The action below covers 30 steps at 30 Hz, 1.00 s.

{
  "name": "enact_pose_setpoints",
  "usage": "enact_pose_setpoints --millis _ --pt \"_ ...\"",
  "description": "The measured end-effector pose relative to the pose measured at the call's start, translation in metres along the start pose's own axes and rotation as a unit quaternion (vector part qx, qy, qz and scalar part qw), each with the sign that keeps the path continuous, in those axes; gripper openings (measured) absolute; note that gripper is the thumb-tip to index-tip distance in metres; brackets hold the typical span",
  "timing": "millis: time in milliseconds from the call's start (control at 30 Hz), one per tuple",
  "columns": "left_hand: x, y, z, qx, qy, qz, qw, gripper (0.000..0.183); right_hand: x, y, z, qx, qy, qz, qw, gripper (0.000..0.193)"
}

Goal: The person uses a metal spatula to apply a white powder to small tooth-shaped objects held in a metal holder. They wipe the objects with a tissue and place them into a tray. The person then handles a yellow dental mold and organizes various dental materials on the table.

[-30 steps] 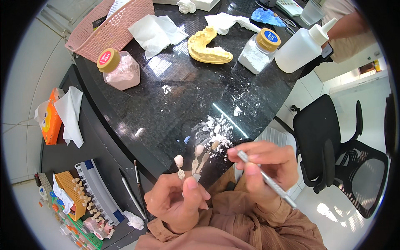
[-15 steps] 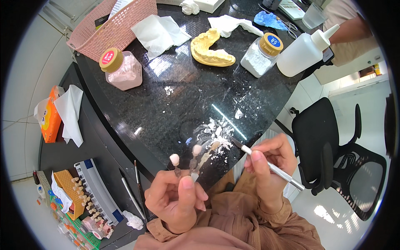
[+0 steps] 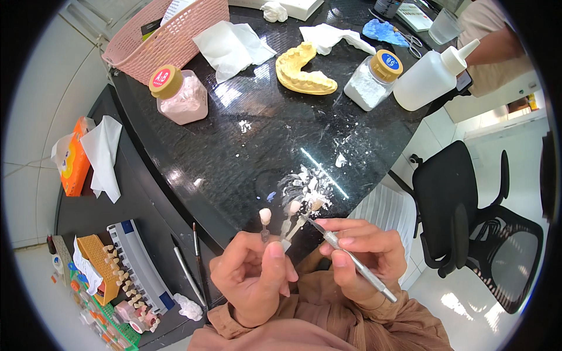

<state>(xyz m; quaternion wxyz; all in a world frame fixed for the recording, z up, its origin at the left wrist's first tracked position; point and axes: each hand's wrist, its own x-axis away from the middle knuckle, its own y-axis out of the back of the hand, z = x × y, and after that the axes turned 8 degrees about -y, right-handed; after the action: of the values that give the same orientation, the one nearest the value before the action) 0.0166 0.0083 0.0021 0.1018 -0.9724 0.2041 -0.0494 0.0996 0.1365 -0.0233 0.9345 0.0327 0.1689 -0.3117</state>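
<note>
Pinching flat, narrow stems between the thumb and fingers of my left hand point(image 3: 252, 281), I hold three tooth-shaped shade tabs point(image 3: 266, 216) fanned out at the lower centre of the frame, their tips smoothly rounded, two pinkish-white and one brownish. My right hand point(image 3: 374, 254), just to the right, has its fingers closed around a pointed knife point(image 3: 362, 270) with a slim, round metal handle; its blade overlaps the brownish tab's stem, but I cannot tell whether they touch. Chalky white shavings point(image 3: 307, 187) lie crumbled just above the tabs on the polished black tabletop point(image 3: 234, 158), which is streaked with glare. At upper centre sits a matte yellow, horseshoe-shaped dental cast point(image 3: 293, 76), between clear jars of pink powder point(image 3: 186, 102) and white powder point(image 3: 367, 88). A perforated pink basket point(image 3: 170, 44) fills the upper left; at right, a black mesh-backed chair point(image 3: 445, 190) stands on a pale floor.
</note>
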Motion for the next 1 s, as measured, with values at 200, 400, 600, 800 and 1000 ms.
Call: enact_pose_setpoints --millis 200,400,600,800,1000 --pt "0.0009 -0.0002 -0.0002 -0.006 0.004 0.001 1.0 0.016 -0.0044 -0.0029 -0.004 0.029 0.029 0.0 0.999 0.029" --pt "0.0006 0.0006 0.0008 -0.009 -0.004 0.005 1.0 0.016 -0.0062 -0.001 -0.0041 0.063 0.037 0.013 0.997 0.029" --pt "0.0013 -0.0003 0.0015 -0.011 -0.01 -0.001 1.0 0.017 -0.0058 -0.0023 -0.0037 0.067 0.029 0.004 0.997 0.027" --pt "0.0006 -0.0004 0.0012 -0.01 -0.003 -0.002 1.0 0.018 -0.0051 -0.0031 -0.0058 0.077 0.036 -0.005 0.996 0.027" --pt "0.001 -0.0009 0.0015 -0.01 -0.009 -0.006 1.0 0.019 -0.0067 -0.0019 -0.0039 0.092 0.035 0.004 0.995 0.027"
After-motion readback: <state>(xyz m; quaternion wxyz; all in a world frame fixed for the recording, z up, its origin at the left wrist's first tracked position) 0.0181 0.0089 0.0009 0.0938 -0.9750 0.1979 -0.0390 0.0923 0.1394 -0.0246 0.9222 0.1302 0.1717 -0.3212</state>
